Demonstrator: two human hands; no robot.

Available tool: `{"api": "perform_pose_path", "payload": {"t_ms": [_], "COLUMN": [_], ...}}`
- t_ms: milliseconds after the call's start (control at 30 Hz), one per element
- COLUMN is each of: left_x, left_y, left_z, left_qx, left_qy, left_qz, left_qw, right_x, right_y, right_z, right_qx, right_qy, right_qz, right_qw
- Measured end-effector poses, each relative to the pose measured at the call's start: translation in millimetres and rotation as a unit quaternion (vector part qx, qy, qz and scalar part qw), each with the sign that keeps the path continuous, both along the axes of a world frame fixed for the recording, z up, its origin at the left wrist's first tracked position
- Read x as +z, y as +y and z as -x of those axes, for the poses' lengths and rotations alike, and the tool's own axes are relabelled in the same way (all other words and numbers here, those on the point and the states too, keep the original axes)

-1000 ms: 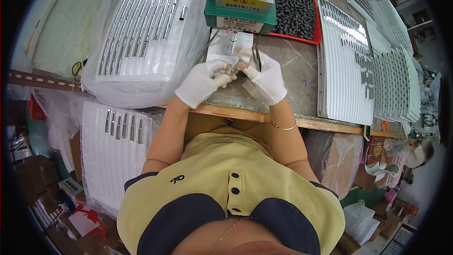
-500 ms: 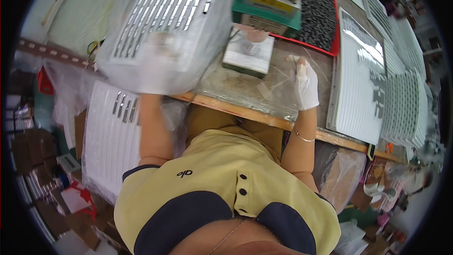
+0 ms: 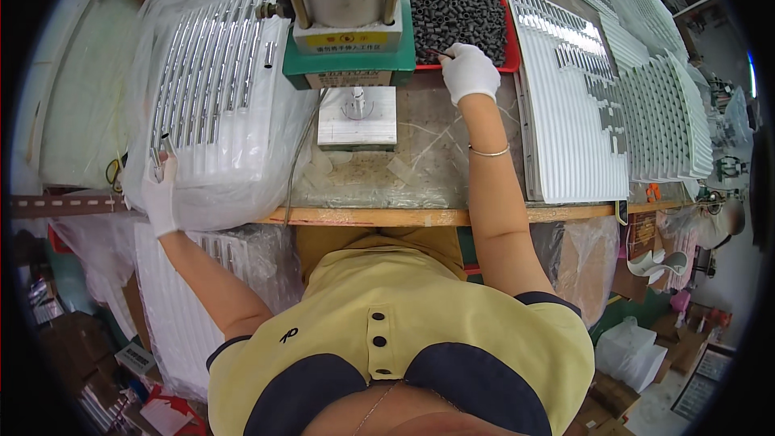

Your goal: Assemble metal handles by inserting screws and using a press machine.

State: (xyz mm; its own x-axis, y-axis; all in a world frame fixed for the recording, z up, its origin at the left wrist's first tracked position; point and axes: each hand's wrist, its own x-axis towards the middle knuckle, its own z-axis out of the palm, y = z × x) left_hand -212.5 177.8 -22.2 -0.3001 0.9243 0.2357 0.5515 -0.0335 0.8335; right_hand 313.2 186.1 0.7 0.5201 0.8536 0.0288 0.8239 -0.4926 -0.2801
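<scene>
My left hand (image 3: 161,198), in a white glove with bare fingertips, is closed on a short shiny metal tube (image 3: 167,144) at the near left corner of a white ribbed tray (image 3: 242,133). Rows of similar tubes lie in that tray. Over the near edge of a red bin (image 3: 510,55) full of small black tubular pieces (image 3: 452,0), my gloved right hand (image 3: 471,74) has its fingers drawn together. Something small and dark shows at its fingertips, too unclear to name. Between my hands stands a green press (image 3: 349,64), above a metal block (image 3: 357,127) with an upright shiny pin.
A second white ribbed tray (image 3: 569,137), partly filled with metal tubes, lies to the right. Beyond it are stacked white trays (image 3: 666,117). Clear plastic wrap surrounds the left tray. A wooden edge (image 3: 371,216) runs along the bench front.
My left hand has moved left to the tray's near corner, where a tube shows in it. My right hand has gone forward from the bench to the red bin. The view has shifted.
</scene>
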Motion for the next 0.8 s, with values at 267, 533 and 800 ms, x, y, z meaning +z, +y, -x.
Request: {"api": "perform_pose_path", "payload": {"t_ms": [267,533,800], "left_x": [48.6,13.3,1.0], "left_y": [-45.9,-50.9,-59.6], "left_z": [-196.5,-290.8,-321.6], "left_qx": [-0.309,-0.322,-0.346], "left_qy": [-0.032,-0.104,-0.107], "left_qz": [0.117,0.11,0.091], "left_qw": [0.943,0.934,0.928], "right_x": [-9.6,43.0,69.3], "right_y": [14.3,-86.1,-121.4], "right_z": [5.9,14.3,14.5], "right_qx": [0.005,0.242,0.272], "right_qy": [-0.006,0.193,0.053], "right_qz": [-0.002,-0.178,-0.132], "right_qw": [1.0,0.934,0.952]}}
